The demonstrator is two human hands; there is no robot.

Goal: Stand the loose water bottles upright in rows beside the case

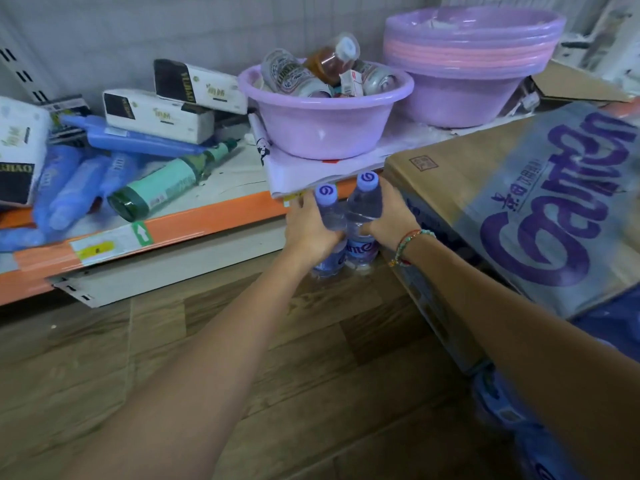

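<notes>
Both forearms reach out over the wood floor [242, 393]; left hand [311, 230] wraps one water bottle [327, 202], right hand [391, 220] wraps a second bottle [365, 202]; both upright, caps up, touching each other, bases at floor level just beside the cardboard case [519, 209], under the orange shelf edge [207, 216]. Risk, prob.: bottles tall & narrow, so letting go w/ a sideways nudge could tip one into the other; the shelf lip right above the caps could catch a lifted bottle.
</notes>
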